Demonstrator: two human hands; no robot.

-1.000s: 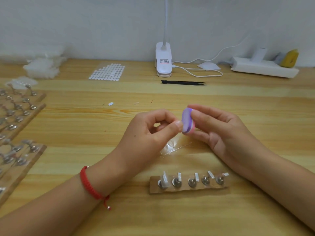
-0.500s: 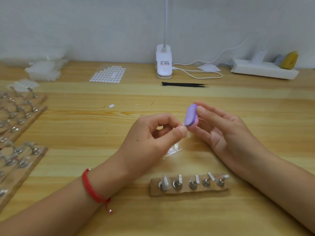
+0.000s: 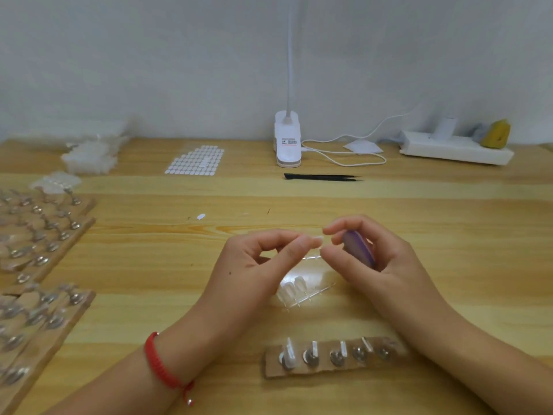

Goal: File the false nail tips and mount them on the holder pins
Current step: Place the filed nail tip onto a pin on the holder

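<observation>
My left hand (image 3: 263, 262) pinches a small clear nail tip (image 3: 317, 238) between thumb and forefinger. My right hand (image 3: 377, 259) has its fingers curled round a small purple file block (image 3: 359, 248), tucked in the palm, with its fingertips close to the tip. Below the hands a clear strip of nail tips (image 3: 294, 290) lies on the table. A short wooden holder (image 3: 335, 357) with several metal pins sits nearer me; one pin at its left end carries a tip.
Wooden racks of holder pins (image 3: 42, 265) fill the left edge. At the back lie a sheet of white adhesive dots (image 3: 196, 160), a pile of clear plastic (image 3: 89, 155), a clip lamp (image 3: 287, 142), black tweezers (image 3: 321, 177) and a white power strip (image 3: 454, 149).
The file block has dropped from my right fingertips, where it rubbed the tip, into the palm. Both hands have shifted slightly right, and the right fingertips now meet the nail tip.
</observation>
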